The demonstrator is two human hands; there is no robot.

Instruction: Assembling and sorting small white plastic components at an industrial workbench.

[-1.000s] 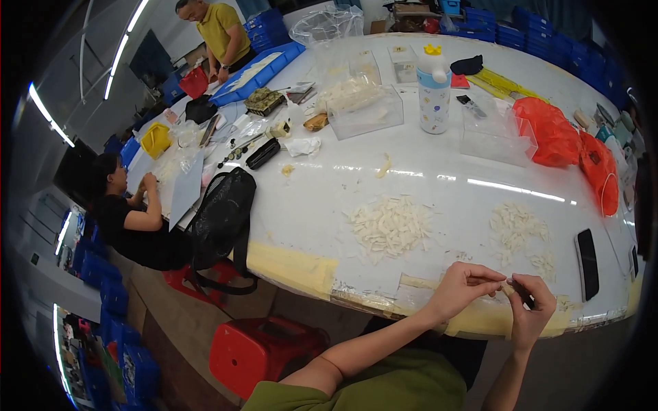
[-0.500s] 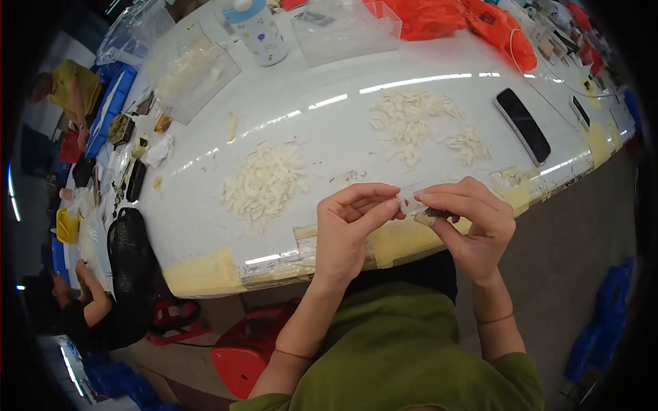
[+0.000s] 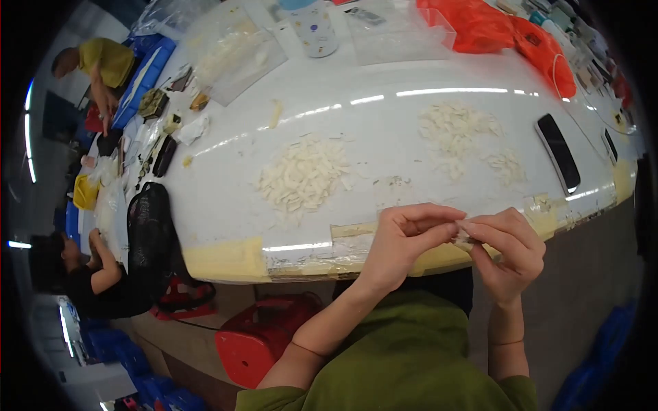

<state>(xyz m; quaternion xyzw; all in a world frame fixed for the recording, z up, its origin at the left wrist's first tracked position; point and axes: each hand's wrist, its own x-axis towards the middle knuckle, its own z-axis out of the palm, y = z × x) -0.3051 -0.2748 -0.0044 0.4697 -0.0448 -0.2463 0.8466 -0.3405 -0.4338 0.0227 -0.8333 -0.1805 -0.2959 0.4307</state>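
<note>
Above the table's near edge, my hands meet fingertip to fingertip. My left hand (image 3: 404,240) is closed, thumb and forefinger pinching one side of a small whitish piece (image 3: 464,236). My right hand (image 3: 513,252) is closed too, its thumb and fingers around the other side and a small dark object, mostly hidden by the fingers. Beyond my left hand lies a heap of pale, flat strips (image 3: 305,175). A second heap of the same strips (image 3: 454,133) lies farther off, beside a smaller cluster (image 3: 507,166).
A phone (image 3: 558,152) rests on the right of the white table (image 3: 226,195), whose near edge is taped. A patterned cup (image 3: 315,34), clear bags (image 3: 240,61) and red bags (image 3: 473,27) stand at the back. A black bag (image 3: 149,229) and two other people are at left; a red stool (image 3: 264,335) is below.
My view has shifted, so the table things sit farther right in the picture. My fingertips have come together, covering more of the small piece and the dark object in my right hand.
</note>
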